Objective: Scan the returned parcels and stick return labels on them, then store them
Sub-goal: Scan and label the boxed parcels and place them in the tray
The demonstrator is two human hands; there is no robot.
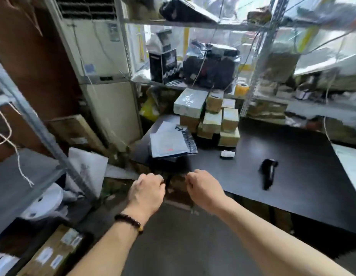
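Observation:
Both my hands are held close together at the near left corner of the black table [292,166]. My left hand [147,192] and my right hand [205,188] have curled fingers and face each other. Between them is a dark, blurred parcel [173,172], and each hand appears to grip one end of it. Just beyond lies a pile of grey mailer bags [169,140]. A black handheld scanner [267,174] lies on the table to the right. A small white roll [227,154] sits near the middle.
Stacked cardboard boxes [213,120] stand at the back of the table under metal shelving [193,24] full of dark bags. A tall air conditioner [101,56] stands at the left. A labelled carton [53,253] and white bags [87,166] lie on the floor at the left.

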